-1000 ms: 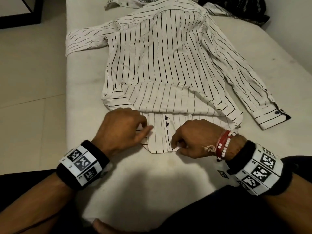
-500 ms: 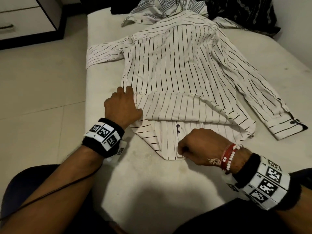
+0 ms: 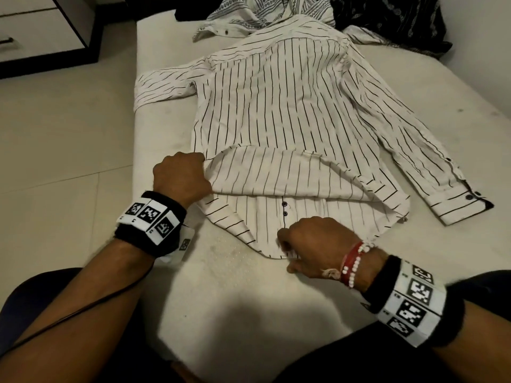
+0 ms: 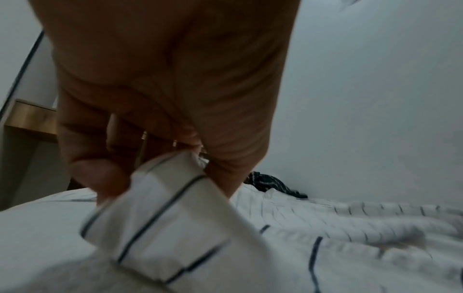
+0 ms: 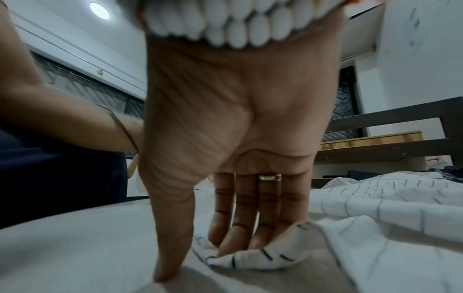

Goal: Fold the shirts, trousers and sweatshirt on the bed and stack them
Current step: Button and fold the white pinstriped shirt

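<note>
Shirt hem pinched at two points on the bed

Head view: I see the striped shirt (image 3: 276,111) spread back-up on the bed (image 3: 221,286), collar away from me, both sleeves out to the sides. Its lower back panel is turned up over itself, baring the button placket beneath. My left hand (image 3: 181,179) is curled at the left end of that turned-up fold, and my right hand (image 3: 318,244) is curled over the bottom edge of the hem beside the buttons. From here I only see knuckles, so the grips themselves are hidden. A patterned shirt (image 3: 265,12) and a dark garment (image 3: 392,23) lie heaped past the collar, and a drawer unit (image 3: 41,26) stands on the floor to the left. The wristbands carry square black-and-white markers; I find no readable writing on them.

Left wrist view: this shows what the head view hides. My left fingers and thumb (image 4: 223,174) pinch a doubled fold of the striped cloth, lifted a little off the rest. The picture is blurred; the dark garment (image 4: 273,184) sits far back against the wall.

Right wrist view: my right fingertips (image 5: 240,237) press down into a bunched bit of the hem, cloth gathered around them, while the thumb (image 5: 172,247) rests on the bed just beside it. A ring (image 5: 270,177) shows on one finger and white beads (image 5: 233,25) at the wrist. No label or brand is legible.
</note>
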